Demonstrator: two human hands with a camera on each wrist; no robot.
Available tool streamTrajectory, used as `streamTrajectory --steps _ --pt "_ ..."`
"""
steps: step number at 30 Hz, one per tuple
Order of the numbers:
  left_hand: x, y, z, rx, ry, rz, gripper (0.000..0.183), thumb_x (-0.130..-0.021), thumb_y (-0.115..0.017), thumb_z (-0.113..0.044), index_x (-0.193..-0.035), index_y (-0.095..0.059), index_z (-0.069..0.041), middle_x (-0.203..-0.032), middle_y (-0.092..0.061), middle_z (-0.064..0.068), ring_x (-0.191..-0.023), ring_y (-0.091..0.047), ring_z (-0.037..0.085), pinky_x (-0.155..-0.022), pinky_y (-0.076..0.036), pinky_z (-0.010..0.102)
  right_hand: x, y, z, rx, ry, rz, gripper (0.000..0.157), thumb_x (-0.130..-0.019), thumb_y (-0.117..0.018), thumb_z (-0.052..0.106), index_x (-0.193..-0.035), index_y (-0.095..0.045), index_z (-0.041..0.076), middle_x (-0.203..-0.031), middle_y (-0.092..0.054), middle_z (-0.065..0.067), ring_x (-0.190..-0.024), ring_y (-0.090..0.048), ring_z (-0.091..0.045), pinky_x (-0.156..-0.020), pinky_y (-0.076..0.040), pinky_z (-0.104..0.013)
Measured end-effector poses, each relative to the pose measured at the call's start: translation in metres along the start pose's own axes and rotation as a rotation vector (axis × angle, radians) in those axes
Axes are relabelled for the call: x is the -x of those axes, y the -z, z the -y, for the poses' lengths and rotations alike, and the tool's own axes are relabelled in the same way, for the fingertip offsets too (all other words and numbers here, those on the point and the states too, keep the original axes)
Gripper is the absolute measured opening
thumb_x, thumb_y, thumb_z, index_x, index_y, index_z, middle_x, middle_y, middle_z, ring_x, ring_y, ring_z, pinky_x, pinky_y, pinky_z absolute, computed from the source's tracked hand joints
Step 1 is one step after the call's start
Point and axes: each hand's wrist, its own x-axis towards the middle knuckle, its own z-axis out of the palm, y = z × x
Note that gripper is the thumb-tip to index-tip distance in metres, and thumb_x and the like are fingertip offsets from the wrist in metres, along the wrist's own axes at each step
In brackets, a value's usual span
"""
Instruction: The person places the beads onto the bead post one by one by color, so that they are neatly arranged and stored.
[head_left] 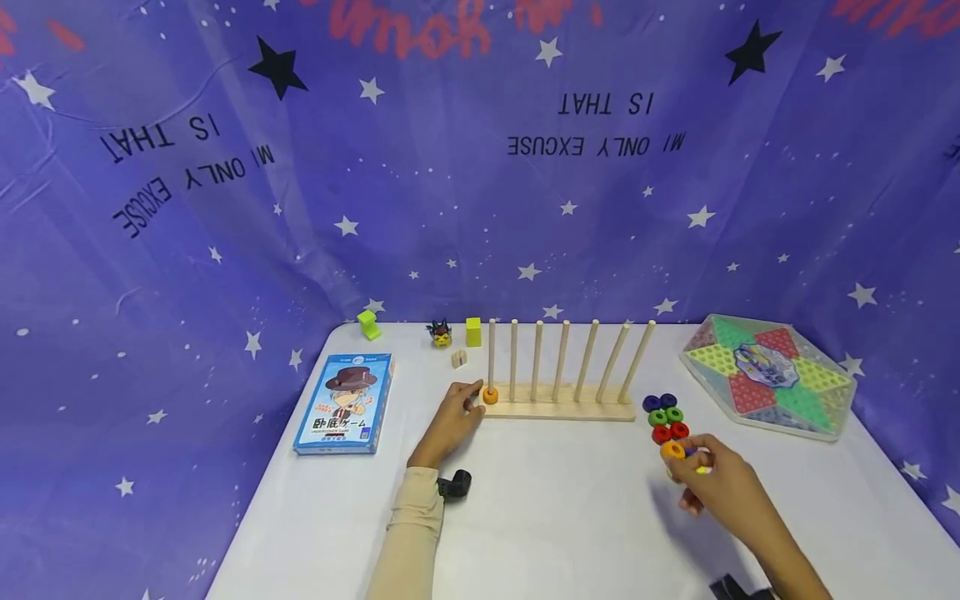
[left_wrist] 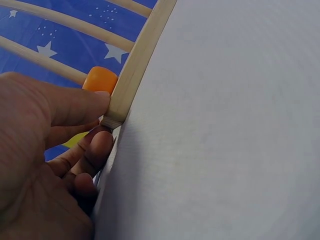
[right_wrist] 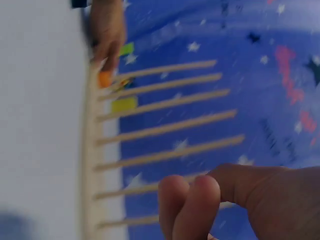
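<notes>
A wooden peg rack (head_left: 558, 411) with several upright pegs stands on the table. At its left end, my left hand (head_left: 450, 425) grips the base between thumb and fingers. An orange ring (head_left: 491, 397) sits at the foot of the leftmost peg, right beside that thumb. To the right of the rack, my right hand (head_left: 723, 487) pinches another orange ring (head_left: 672, 450) above the table. Below its fingers, blue and yellow rings are partly hidden. Just beyond lie pairs of red rings (head_left: 661, 434), green rings (head_left: 657, 417) and dark blue rings (head_left: 652, 403).
A blue game box (head_left: 343, 404) lies on the left of the white table (head_left: 555, 517). Behind the rack's left end stand a yellow-green block (head_left: 473, 332), a small figure (head_left: 440, 334) and a little wooden piece (head_left: 459, 358). A hexagonal game board (head_left: 768, 375) lies at the right.
</notes>
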Motion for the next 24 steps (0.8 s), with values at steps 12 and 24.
streamTrajectory --steps 12,24 --pt "-0.003 0.002 0.006 -0.014 -0.013 -0.016 0.05 -0.09 -0.062 -0.006 -0.138 -0.049 -0.001 -0.116 -0.05 0.012 -0.086 -0.048 0.013 -0.078 -0.039 0.028 -0.057 -0.024 0.19 0.062 0.446 0.138 0.04 -0.089 -0.067 0.031 -0.12 -0.055 0.009 -0.086 -0.061 -0.012 -0.056 -0.064 -0.027 -0.047 -0.052 -0.036" --pt "0.003 0.002 0.005 -0.046 -0.054 -0.013 0.049 -0.089 -0.063 -0.005 -0.136 -0.05 -0.001 -0.113 -0.05 0.011 -0.085 -0.049 0.013 -0.08 -0.04 0.029 -0.096 -0.075 0.249 0.126 0.499 0.217 0.027 -0.091 -0.064 0.018 -0.115 -0.059 0.006 -0.08 -0.065 -0.007 -0.053 -0.065 -0.022 -0.049 -0.053 -0.035"
